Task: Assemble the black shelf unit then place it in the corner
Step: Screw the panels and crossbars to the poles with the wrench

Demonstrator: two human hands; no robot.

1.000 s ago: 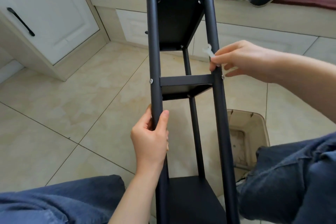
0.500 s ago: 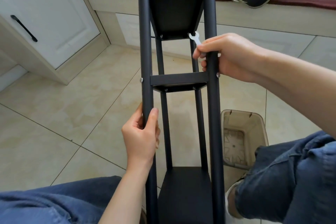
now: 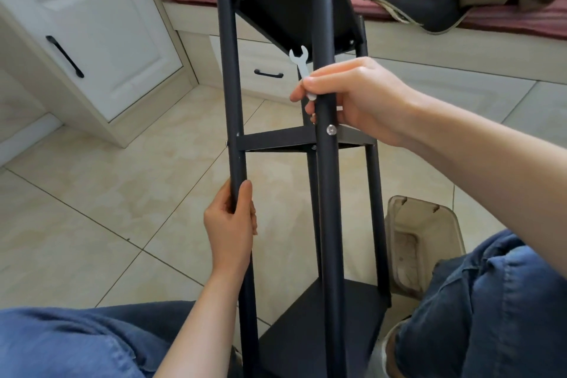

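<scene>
The black shelf unit [image 3: 277,139] stands between my knees, tilted away from me, with three black boards fixed between round black posts. My left hand [image 3: 228,225] grips the left front post below the middle board. My right hand [image 3: 352,95] grips the right front post just above the middle board and a silver screw head [image 3: 331,130]. The same hand pinches a small flat silver wrench [image 3: 301,66], whose open jaw sticks up beside the post. The lowest board [image 3: 325,325] lies near my legs.
A translucent plastic bin [image 3: 426,242] sits on the tiled floor behind the shelf's right side. White cabinets [image 3: 92,31] with black handles stand at left. A bench with a pink cushion [image 3: 506,18], bags and paper cups runs along the back. My jeans-clad knees frame the bottom.
The shelf unit has turned about its axis, so the right rear post and board corners now show. My right hand went from touching the right post to gripping it, wrench jaw pointing up.
</scene>
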